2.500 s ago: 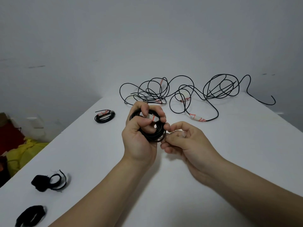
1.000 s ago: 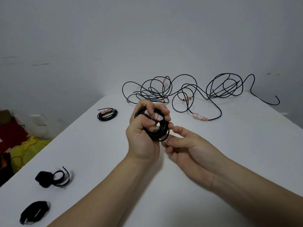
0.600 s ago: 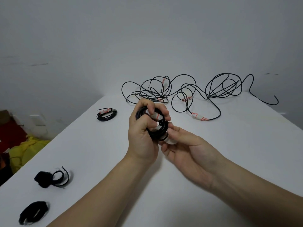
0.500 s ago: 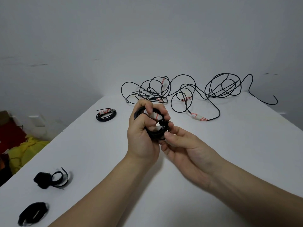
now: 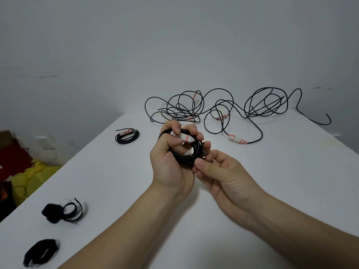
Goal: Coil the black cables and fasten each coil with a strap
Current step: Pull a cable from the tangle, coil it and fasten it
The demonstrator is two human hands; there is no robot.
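Gripping the black cable coil (image 5: pixel 186 158) at frame centre in curled left hand (image 5: pixel 169 166), pinching its lower edge with right hand (image 5: pixel 223 175) above white table (image 5: pixel 272 181); loose cable tangle (image 5: pixel 182 113) behind at upper centre, bound coil (image 5: pixel 126 141) upper left, two straps (image 5: pixel 52 212) lower left.

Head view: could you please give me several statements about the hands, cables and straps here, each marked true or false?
1. The left hand grips a black cable coil. True.
2. The right hand is idle, away from that coil. False: its fingers pinch the coil's edge.
3. A small coil lies on the table, left of the hands. True.
4. Every cable is already coiled. False: loose cables lie tangled at the far end.
5. Two black straps lie at the near left. True.
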